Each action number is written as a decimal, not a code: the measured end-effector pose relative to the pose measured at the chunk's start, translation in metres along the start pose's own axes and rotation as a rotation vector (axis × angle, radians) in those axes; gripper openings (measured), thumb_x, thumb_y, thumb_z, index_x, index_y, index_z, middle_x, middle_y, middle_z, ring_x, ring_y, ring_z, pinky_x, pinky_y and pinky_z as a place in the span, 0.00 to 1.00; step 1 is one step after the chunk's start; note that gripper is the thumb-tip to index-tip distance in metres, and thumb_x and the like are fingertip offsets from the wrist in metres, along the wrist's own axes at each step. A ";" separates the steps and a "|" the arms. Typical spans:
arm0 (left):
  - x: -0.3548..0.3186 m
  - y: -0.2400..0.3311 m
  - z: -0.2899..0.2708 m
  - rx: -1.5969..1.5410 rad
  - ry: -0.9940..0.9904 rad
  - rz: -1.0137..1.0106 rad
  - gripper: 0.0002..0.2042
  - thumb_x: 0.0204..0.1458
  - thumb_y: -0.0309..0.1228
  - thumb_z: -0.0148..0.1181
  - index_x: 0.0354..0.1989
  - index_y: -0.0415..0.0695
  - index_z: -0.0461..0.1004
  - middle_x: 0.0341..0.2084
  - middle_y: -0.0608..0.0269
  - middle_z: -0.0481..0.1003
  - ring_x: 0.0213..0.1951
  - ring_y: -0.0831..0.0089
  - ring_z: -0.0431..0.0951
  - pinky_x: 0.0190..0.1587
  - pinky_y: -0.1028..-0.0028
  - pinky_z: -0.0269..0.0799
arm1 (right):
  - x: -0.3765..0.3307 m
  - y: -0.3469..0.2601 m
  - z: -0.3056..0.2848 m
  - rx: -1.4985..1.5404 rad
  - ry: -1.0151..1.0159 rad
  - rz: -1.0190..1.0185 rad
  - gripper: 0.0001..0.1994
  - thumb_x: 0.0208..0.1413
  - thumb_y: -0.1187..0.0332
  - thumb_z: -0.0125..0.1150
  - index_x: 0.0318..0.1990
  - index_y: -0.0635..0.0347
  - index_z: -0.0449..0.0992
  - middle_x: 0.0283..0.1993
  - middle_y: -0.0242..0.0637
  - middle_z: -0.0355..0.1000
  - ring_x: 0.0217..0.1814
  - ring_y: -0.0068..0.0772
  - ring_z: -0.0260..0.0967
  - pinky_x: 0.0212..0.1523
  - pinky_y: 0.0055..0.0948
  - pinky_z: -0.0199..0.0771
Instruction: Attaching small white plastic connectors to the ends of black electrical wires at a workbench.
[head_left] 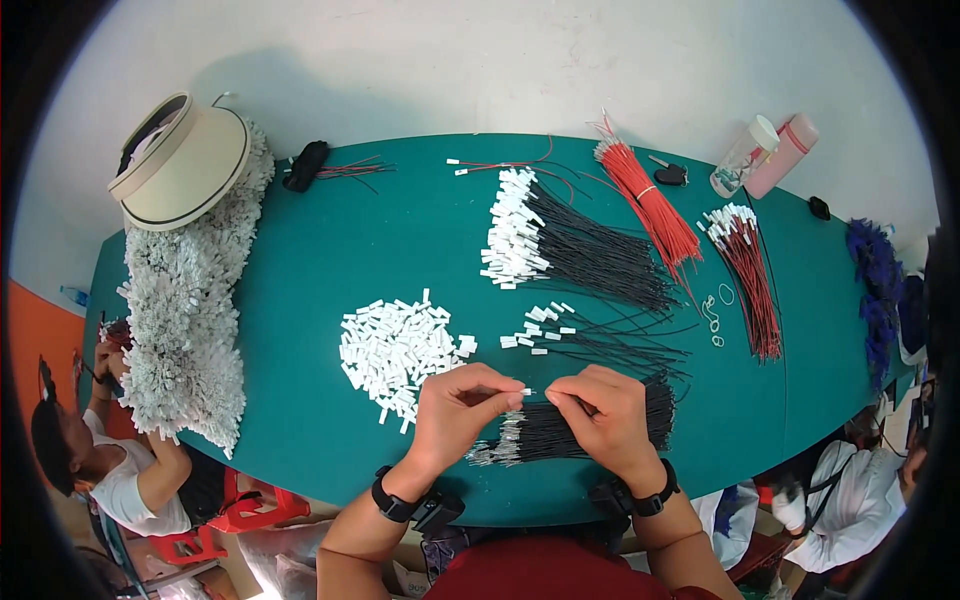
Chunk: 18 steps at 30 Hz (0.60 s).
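My left hand (pixel 453 415) is pinched, thumb against forefinger, on a small white connector housing (pixel 528 392) whose end shows past the fingertips. Just right of it, my right hand (pixel 606 412) pinches what looks like the end of a thin black wire; most of that wire is lost against the others. The fingertips of both hands nearly meet. Beneath them lies a bundle of black wires (pixel 545 437) with bare metal terminals at its left end. Left of my left hand spreads a heap of loose white housings (pixel 395 350).
Beyond my hands lie loose black wires with housings (pixel 620 338) and a larger pile (pixel 590 245). Red wire bundles (pixel 655 205), rubber bands (pixel 712 318), a cup (pixel 745 160) and pink bottle (pixel 785 155) are right. A visor (pixel 190 170) rests on a white wire stack (pixel 185 330). People sit at both sides.
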<state>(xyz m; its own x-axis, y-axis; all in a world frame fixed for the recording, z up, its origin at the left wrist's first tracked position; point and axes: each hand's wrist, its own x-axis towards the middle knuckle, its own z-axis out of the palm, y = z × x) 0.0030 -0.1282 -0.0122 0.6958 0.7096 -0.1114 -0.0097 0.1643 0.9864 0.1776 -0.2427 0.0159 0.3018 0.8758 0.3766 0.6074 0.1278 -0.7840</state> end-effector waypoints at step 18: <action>0.000 -0.004 0.005 -0.149 -0.033 -0.117 0.04 0.56 0.19 0.66 0.39 0.33 0.82 0.32 0.57 0.83 0.34 0.74 0.84 0.41 0.76 0.82 | -0.001 0.003 0.002 0.025 -0.059 0.018 0.03 0.52 0.78 0.70 0.34 0.62 0.83 0.27 0.37 0.77 0.25 0.34 0.71 0.26 0.29 0.69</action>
<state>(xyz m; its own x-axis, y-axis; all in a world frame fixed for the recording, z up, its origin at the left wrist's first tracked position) 0.0062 -0.1322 -0.0152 0.7213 0.6573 -0.2182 -0.0314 0.3457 0.9378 0.1773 -0.2422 0.0120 0.2679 0.9039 0.3335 0.5837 0.1231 -0.8026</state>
